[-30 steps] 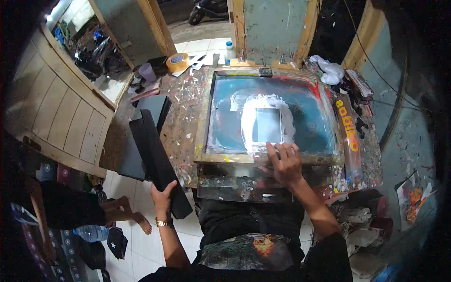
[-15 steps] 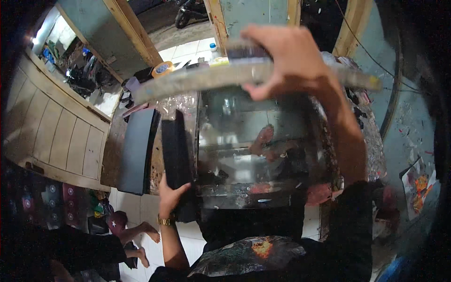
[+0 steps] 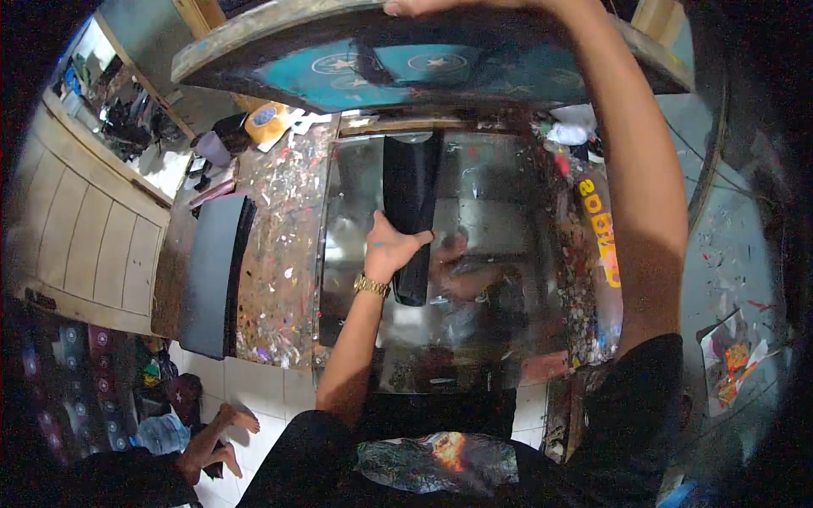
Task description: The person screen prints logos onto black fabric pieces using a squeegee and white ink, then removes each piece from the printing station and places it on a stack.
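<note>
Your left grip [image 3: 391, 250] is closed on the black strip [image 3: 413, 182], holding it across its nearer half, with your thumb reaching to the strip's right edge and your other fingers toward its left. Most of the strip extends beyond that grip toward the far edge of the tabletop [image 3: 284, 296], and a shorter end shows on your side. It is over the left-hand part of the glossy dark plate [image 3: 491, 182], set roughly lengthwise from near edge to far; you cannot tell from here whether its whole underside touches the plate. Your right grip [image 3: 487, 4] is clamped on the upper edge of the framed screen [image 3: 500, 68], partly cut off by the top of the view. The screen stands tilted up along the tabletop's far edge, well apart from the strip, its turquoise underside facing you. To the left of the plate, a stack of dark sheets [image 3: 216, 271] lies by the tabletop's left edge, reaching its near left corner. Near the far left corner are the tape roll [image 3: 266, 123] and a purple cup [image 3: 213, 148]. A clear strip with yellow lettering [image 3: 600, 237] lies along the right edge.
</note>
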Demonstrator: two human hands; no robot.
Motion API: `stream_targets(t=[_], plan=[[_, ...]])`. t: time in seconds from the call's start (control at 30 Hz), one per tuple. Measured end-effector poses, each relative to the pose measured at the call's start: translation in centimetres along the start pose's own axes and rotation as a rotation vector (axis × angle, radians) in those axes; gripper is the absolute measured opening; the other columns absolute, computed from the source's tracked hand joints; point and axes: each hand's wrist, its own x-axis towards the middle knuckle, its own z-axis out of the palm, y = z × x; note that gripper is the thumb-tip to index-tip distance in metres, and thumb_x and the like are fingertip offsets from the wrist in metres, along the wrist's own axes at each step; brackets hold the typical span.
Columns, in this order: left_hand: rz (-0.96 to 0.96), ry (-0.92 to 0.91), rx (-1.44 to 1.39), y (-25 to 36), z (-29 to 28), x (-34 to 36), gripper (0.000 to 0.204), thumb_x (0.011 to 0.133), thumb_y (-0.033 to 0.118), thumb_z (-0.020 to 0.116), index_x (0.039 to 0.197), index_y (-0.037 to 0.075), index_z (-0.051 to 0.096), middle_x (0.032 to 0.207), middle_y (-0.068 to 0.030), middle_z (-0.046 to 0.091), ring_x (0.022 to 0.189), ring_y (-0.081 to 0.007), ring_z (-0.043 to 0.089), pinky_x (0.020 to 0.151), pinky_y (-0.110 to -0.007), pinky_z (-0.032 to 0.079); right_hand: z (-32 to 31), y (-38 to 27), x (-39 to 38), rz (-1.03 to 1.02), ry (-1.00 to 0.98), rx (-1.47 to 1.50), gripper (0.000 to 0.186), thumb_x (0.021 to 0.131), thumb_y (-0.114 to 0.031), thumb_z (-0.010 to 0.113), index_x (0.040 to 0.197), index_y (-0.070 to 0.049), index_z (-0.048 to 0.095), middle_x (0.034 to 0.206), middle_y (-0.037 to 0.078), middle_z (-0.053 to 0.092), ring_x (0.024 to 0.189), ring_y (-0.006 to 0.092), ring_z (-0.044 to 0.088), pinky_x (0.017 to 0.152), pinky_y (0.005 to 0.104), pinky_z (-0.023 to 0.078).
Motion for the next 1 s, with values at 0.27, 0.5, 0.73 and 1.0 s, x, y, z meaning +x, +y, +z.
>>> stream_targets(t=[0.27, 0.5, 0.73, 1.0], plan=[[0.072, 0.032, 0.080, -4.5, -0.3, 1.7, 0.090, 0.081, 0.044, 0.083, 0.133, -0.020, 0.048, 0.127, -0.0402, 0.062, 0.122, -0.0486, 0.062, 0.103, -0.048, 0.051, 2.0, 1.6, 1.8, -0.034, 0.202, -0.135, 0.112, 0.058, -0.069, 0.085, 0.131, 0.012, 0.063, 0.129, 0.033, 0.066, 0.118, 0.0422, 0.066, 0.103, 0.0422, 0.052], [0.241, 0.111, 0.112, -4.4, -0.8, 1.8, 0.057, 0.088, 0.011, 0.060, 0.138, -0.013, 0.049, 0.121, -0.0390, 0.064, 0.114, -0.0522, 0.063, 0.099, -0.052, 0.051, 1.6, 2.4, 2.0, -0.057, 0.138, -0.058, 0.108, 0.058, -0.069, 0.086, 0.128, 0.011, 0.065, 0.128, 0.031, 0.067, 0.118, 0.0406, 0.067, 0.102, 0.0413, 0.053], [0.357, 0.108, 0.127, -3.7, 0.5, 2.2, 0.057, 0.088, 0.004, 0.050, 0.144, -0.007, 0.051, 0.122, -0.0350, 0.065, 0.107, -0.0513, 0.065, 0.091, -0.053, 0.054, 1.0, 2.3, 1.8, -0.049, 0.075, -0.004, 0.093, 0.059, -0.066, 0.087, 0.115, 0.007, 0.073, 0.114, 0.027, 0.074, 0.101, 0.0383, 0.072, 0.092, 0.0416, 0.055], [0.059, 0.156, 0.576, 4.1, 2.4, -1.2, 0.114, 0.080, 0.070, 0.072, 0.155, -0.009, 0.035, 0.152, -0.0375, 0.042, 0.144, -0.0507, 0.039, 0.112, -0.062, 0.039, 1.7, 3.0, 2.7, -0.064, 0.155, -0.032, 0.093, 0.060, -0.064, 0.088, 0.120, 0.004, 0.072, 0.116, 0.027, 0.073, 0.103, 0.0373, 0.072, 0.092, 0.0405, 0.056]])
